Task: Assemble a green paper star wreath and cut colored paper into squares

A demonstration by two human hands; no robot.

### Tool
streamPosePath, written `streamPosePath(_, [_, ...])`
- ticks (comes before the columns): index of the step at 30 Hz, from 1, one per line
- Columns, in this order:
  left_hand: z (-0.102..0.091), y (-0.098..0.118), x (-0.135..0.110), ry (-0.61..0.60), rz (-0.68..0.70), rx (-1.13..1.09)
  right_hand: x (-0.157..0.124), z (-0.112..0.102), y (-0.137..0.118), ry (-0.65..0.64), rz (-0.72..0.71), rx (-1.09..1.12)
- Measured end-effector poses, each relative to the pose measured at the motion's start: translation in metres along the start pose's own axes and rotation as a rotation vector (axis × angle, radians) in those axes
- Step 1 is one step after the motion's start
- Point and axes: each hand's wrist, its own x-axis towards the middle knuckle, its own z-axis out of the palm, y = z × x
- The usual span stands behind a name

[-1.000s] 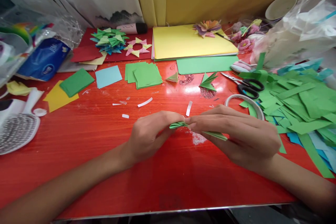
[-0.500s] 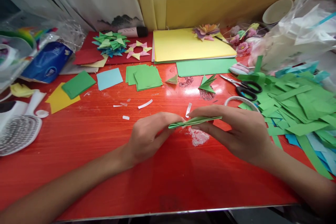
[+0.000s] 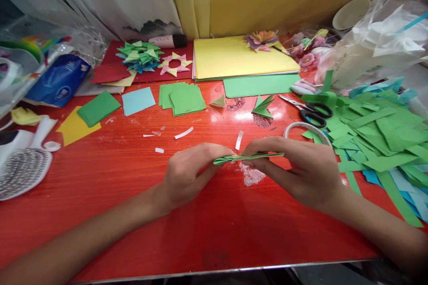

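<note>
A folded piece of green paper (image 3: 249,157) is held nearly edge-on above the red table (image 3: 140,213). My left hand (image 3: 190,173) pinches its left end between thumb and fingers. The right part lies between the thumb and fingers of my right hand (image 3: 297,169). Beyond my hands sit a small folded green paper piece (image 3: 263,107) and a pale green folded triangle (image 3: 219,101). Black-handled scissors (image 3: 310,111) and a roll of white tape (image 3: 307,130) rest just past my right hand; that hand partly covers the roll.
Green paper strips (image 3: 377,129) are heaped at the right. Green squares (image 3: 187,99), a light blue sheet (image 3: 138,101) and a yellow sheet (image 3: 78,129) lie across the back. At the left is a hairbrush (image 3: 26,169). A plastic bag (image 3: 368,49) stands back right.
The right end of the folded green paper has tipped slightly down, so it looks flatter. Both hands keep their grip. The whole view has shifted slightly.
</note>
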Motion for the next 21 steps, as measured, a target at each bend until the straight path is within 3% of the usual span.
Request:
streamPosePath(10, [0.0005,0.0003,-0.0003,0.0,0.008,-0.021,-0.0016,0.0003,0.0005,0.007,-0.048,0.013])
streamPosePath(21, [-0.0001,0.0007,0.0013,-0.008,0.023,-0.021,-0.0024,-0.0027,0.0016,-0.033,-0.172,-0.146])
